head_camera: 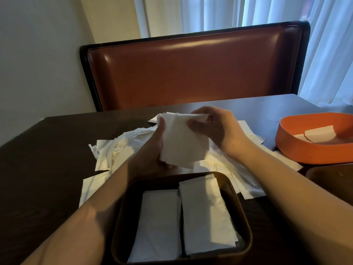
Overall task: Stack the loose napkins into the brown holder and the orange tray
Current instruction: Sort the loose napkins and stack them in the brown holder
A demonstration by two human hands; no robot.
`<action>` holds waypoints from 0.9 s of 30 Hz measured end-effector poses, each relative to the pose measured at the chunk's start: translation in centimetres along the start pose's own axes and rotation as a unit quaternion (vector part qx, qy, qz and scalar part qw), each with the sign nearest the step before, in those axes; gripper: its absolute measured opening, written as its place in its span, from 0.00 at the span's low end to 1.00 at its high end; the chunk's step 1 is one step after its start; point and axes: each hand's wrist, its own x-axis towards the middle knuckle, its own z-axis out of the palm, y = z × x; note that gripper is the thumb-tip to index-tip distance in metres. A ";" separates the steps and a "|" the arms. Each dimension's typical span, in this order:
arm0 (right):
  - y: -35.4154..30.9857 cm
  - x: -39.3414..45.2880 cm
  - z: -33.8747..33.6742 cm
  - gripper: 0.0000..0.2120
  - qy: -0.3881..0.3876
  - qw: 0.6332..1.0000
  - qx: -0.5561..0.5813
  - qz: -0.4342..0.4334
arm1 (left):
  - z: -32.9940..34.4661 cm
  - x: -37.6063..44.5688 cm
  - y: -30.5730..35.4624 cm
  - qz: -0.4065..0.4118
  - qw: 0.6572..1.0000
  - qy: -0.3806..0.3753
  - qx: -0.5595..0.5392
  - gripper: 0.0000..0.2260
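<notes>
I hold a small stack of white napkins (181,142) above the table, between both hands. My left hand (152,150) grips its lower left edge, thumb along the side. My right hand (214,127) pinches its upper right corner. Below it, close to me, stands the brown holder (242,217) with two piles of folded napkins side by side inside. The orange tray (298,148) sits at the right with a few napkins in it. Loose napkins (118,148) lie scattered on the dark table behind and beside the holder.
A brown padded bench back (191,73) stands across the dark table (47,159). White curtains (324,54) hang at the right rear. A dark brown object (332,180) peeks in at the right edge below the tray.
</notes>
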 end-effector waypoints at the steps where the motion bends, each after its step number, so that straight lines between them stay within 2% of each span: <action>1: 0.0 0.0 0.4 0.06 0.015 0.999 -0.033 -0.025 | 0.2 -0.1 0.0 0.001 1.000 -0.010 0.019 0.34; 3: 0.0 0.2 1.1 0.06 0.038 0.992 -0.098 -0.067 | 0.2 -0.1 0.0 -0.007 1.000 -0.025 0.007 0.35; 7: 0.5 0.4 2.1 0.05 0.066 0.985 -0.131 -0.088 | 0.0 -0.3 0.0 -0.023 0.998 -0.066 0.003 0.37; 11: 1.3 0.6 2.1 0.03 0.089 0.977 -0.164 -0.101 | 0.2 -0.6 -0.1 -0.016 0.998 -0.054 0.009 0.32; 12: 1.4 0.5 2.0 0.03 0.097 0.978 -0.156 -0.103 | 0.3 -0.7 0.0 -0.017 0.999 -0.048 0.013 0.30; 16: 0.9 0.4 1.3 0.08 0.086 0.993 -0.009 -0.081 | 0.6 -0.7 0.0 -0.023 1.000 -0.006 -0.006 0.29; 19: -0.1 0.3 0.4 0.12 0.034 0.994 0.104 0.003 | 0.8 -0.9 0.3 -0.001 1.000 0.018 -0.024 0.21; 21: -0.3 0.2 0.1 0.11 -0.004 0.982 0.184 0.054 | 0.8 -0.9 0.4 0.010 0.998 -0.004 -0.069 0.22; 23: 0.0 0.0 0.7 0.08 0.011 0.982 0.177 0.057 | 0.7 -0.8 0.3 0.012 0.996 -0.010 -0.086 0.28; 27: 0.4 0.0 2.2 0.06 0.070 0.985 0.140 0.075 | 0.8 -0.9 0.1 0.011 0.999 -0.021 -0.031 0.34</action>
